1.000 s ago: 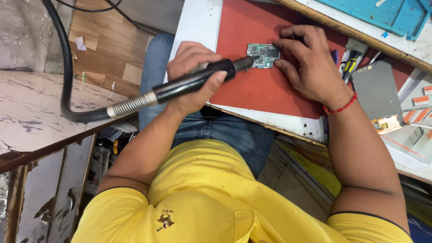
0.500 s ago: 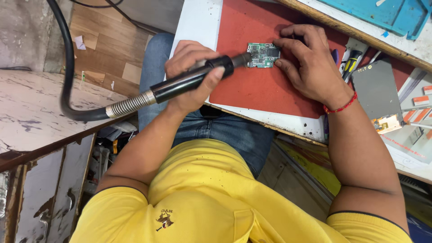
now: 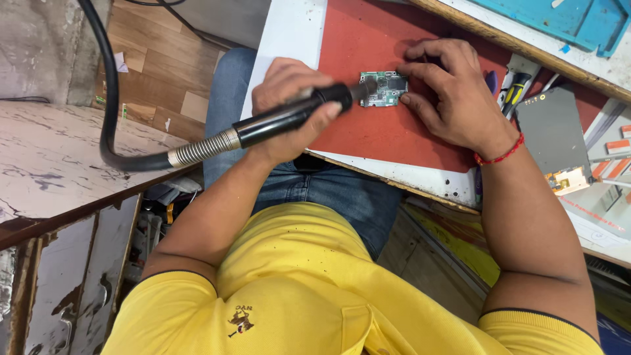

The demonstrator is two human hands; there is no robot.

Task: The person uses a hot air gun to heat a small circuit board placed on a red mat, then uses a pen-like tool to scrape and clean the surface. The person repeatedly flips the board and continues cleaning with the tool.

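My left hand (image 3: 286, 82) is shut around a black rework handpiece (image 3: 289, 119) that has a metal spring collar and a thick black hose (image 3: 108, 98) looping off to the left. Its tip rests at the left edge of a small green circuit board (image 3: 389, 90). The board lies on a red mat (image 3: 381, 141) on the white bench. My right hand (image 3: 453, 98) lies flat beside the board, with its fingertips pressing the board's right and top edges.
A grey flat device panel (image 3: 552, 131) lies to the right of my right hand, with a yellow-and-black tool (image 3: 516, 89) between them. A blue tray (image 3: 578, 20) sits at the far edge. A worn white side table (image 3: 46, 164) stands at my left.
The handpiece tip drew back slightly from the board half a second ago and is at the board's left edge again. My right hand has kept its hold.
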